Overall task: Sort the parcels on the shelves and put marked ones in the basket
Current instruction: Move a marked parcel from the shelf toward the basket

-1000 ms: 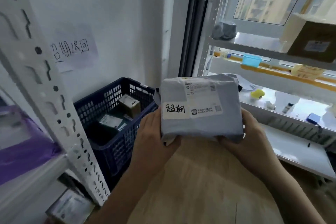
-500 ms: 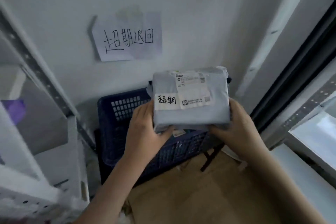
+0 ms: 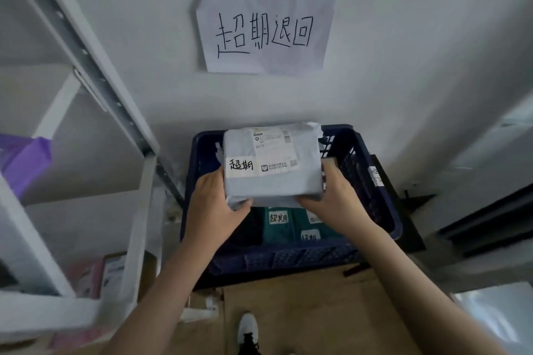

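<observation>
A grey soft parcel (image 3: pixel 274 181) with a shipping label and a handwritten white sticker is held over the dark blue basket (image 3: pixel 372 181). My left hand (image 3: pixel 213 204) grips its left edge and my right hand (image 3: pixel 334 196) grips its right edge. Inside the basket lies a green parcel (image 3: pixel 278 228) carrying the same kind of handwritten sticker, with at least one more stickered parcel beside it, partly hidden by my hands and the grey parcel.
A paper sign (image 3: pixel 265 29) with handwritten characters is taped to the wall above the basket. White metal shelving (image 3: pixel 95 72) stands on the left with a purple bag (image 3: pixel 23 164) and boxes (image 3: pixel 112 271) lower down. My shoe (image 3: pixel 248 328) rests on the wooden floor.
I have turned from the right-hand shelves to face the basket, and both hands have carried the grey parcel forward and down until it hangs over the basket.
</observation>
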The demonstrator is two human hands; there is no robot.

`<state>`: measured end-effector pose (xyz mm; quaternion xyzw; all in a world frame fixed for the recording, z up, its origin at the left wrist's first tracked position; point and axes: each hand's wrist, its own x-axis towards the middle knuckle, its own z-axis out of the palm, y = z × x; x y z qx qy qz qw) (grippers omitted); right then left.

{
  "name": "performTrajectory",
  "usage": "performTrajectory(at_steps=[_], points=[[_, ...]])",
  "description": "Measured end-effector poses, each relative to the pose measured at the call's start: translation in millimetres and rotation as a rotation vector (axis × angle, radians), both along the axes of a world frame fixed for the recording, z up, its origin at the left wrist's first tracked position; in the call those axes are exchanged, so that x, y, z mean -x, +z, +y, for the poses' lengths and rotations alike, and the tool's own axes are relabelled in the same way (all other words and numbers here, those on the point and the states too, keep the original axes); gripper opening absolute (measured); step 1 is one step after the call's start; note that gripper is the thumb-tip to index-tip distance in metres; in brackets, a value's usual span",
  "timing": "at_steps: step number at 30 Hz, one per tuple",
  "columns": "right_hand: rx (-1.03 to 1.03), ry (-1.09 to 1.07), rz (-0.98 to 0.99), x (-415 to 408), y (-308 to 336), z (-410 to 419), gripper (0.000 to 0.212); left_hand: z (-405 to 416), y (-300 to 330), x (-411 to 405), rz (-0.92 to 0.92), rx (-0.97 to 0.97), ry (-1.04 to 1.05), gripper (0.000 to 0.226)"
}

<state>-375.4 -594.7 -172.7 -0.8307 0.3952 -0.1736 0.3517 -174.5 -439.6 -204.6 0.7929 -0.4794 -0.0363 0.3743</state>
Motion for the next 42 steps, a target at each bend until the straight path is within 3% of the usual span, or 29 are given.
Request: performTrajectory(at_steps=[4, 15, 34, 42], points=[[-0.048, -0.009, 0.078, -19, -31, -24, 0.068, -23, -34, -22, 0.111, -0.126, -0.035, 0.067], [-0.094, 0.0, 0.259, -34, -104, -64, 0.069, -68, -102, -44, 0.167, -0.326, -0.098, 0.051], [-0.21, -0.059, 0.327, -51, -175, -113, 0.067, -119, -149, -53, 0.322, -0.396, -0.171, 0.046], [-0.188, -0.128, 0.354, -42, -175, -117, 0.067, -124, -151, -46, 0.272, -0.437, -0.199, 0.05]])
